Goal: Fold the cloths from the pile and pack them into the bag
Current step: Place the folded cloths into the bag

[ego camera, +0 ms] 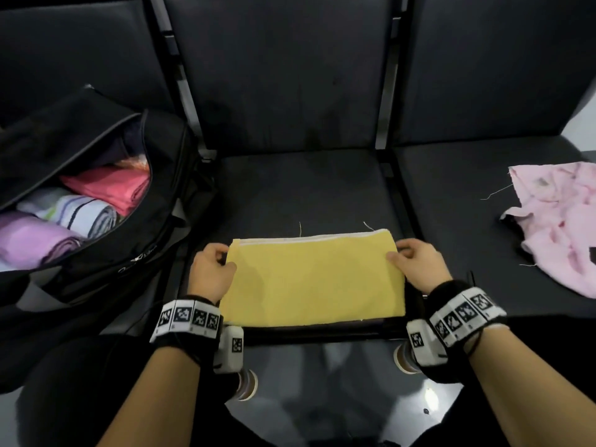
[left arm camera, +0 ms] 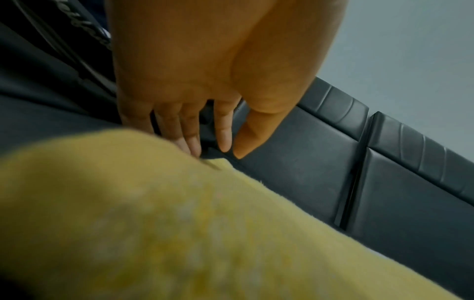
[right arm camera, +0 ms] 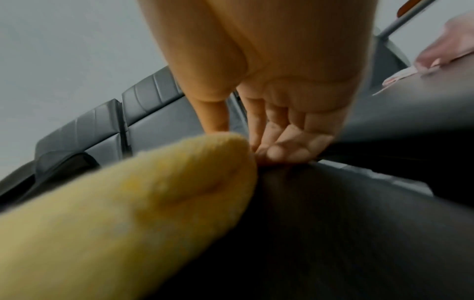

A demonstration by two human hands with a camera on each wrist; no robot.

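A yellow cloth [ego camera: 314, 279], folded into a flat rectangle, lies on the middle black seat [ego camera: 306, 188]. My left hand [ego camera: 222, 259] is at its far left corner. In the left wrist view its fingers [left arm camera: 191, 140] reach fairly straight down to the cloth's [left arm camera: 179, 223] edge, and the thumb stands clear of it. At the far right corner, my right hand [ego camera: 398, 253] pinches the cloth, thumb on top and curled fingers [right arm camera: 277, 151] at the edge of the yellow fold [right arm camera: 153, 192]. The open black bag [ego camera: 106, 253] stands on the left seat, holding several folded cloths.
A crumpled pink cloth [ego camera: 561, 227] lies on the right seat; it also shows in the right wrist view, pink cloth [right arm camera: 446, 46]. The seat backs [ego camera: 290, 75] rise behind. Metal dividers run between the seats. The seat's front edge is just below the yellow cloth.
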